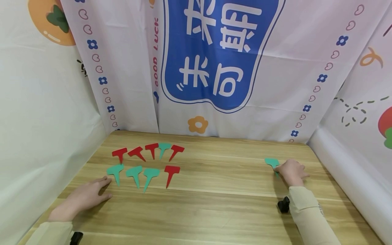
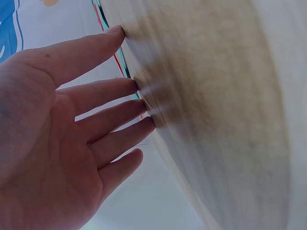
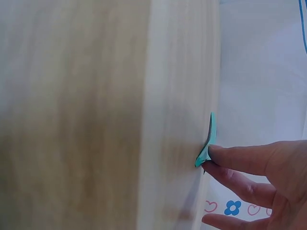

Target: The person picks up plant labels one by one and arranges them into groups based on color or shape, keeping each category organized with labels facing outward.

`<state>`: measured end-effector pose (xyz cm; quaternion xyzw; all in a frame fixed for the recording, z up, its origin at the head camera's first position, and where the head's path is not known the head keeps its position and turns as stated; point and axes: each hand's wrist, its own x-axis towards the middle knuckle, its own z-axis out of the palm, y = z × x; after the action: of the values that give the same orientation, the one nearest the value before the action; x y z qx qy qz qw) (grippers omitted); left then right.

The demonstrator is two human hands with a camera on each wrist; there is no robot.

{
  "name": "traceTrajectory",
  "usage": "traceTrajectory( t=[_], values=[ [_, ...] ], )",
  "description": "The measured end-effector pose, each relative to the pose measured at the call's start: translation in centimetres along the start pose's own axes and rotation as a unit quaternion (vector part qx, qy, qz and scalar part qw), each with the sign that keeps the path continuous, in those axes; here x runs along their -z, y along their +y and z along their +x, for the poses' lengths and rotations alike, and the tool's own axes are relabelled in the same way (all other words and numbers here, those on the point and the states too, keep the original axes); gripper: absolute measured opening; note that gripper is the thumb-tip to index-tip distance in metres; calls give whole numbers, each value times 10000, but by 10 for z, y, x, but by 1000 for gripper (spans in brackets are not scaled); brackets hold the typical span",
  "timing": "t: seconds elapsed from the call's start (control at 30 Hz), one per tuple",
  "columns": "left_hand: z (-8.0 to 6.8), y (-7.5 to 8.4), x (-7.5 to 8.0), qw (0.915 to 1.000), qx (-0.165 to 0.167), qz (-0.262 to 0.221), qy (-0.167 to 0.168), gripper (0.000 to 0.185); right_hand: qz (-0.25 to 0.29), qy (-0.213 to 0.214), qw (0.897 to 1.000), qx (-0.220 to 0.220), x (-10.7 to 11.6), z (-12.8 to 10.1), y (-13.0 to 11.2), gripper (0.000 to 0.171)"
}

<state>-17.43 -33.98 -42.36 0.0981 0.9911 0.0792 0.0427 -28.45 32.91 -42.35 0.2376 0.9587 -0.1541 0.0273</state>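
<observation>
My right hand (image 1: 292,171) pinches a green T-shaped plant label (image 1: 271,162) between thumb and finger at the table's right side. In the right wrist view the label (image 3: 206,147) stands edge-on at the fingertips. On the left, my left hand (image 1: 87,195) rests its fingertips on the tabletop with fingers extended and holds nothing. Close by its fingers lies another green label (image 1: 115,172). Two more green labels (image 1: 134,174) and a red label (image 1: 172,174) continue that front row. Behind them, several red labels (image 1: 120,153) and one green label (image 1: 164,148) form a back row.
The wood-grain table (image 1: 214,204) ends at a printed curtain (image 1: 137,68) at the back. White cloth walls (image 1: 46,119) stand along both sides. A black wrist camera (image 1: 283,205) sits on the right sleeve, another (image 1: 76,237) on the left.
</observation>
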Motion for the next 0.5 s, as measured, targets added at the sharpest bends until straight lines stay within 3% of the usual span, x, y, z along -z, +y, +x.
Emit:
traceTrajectory(
  t=[0.23, 0.5],
  values=[
    [0, 0, 0, 10000, 10, -9, -24, 68, 203, 114, 9992, 314, 3, -4, 5, 35],
    [0, 0, 1, 10000, 2, -30, -38, 67, 481, 266, 9924, 1100, 4, -4, 8, 37]
  ],
)
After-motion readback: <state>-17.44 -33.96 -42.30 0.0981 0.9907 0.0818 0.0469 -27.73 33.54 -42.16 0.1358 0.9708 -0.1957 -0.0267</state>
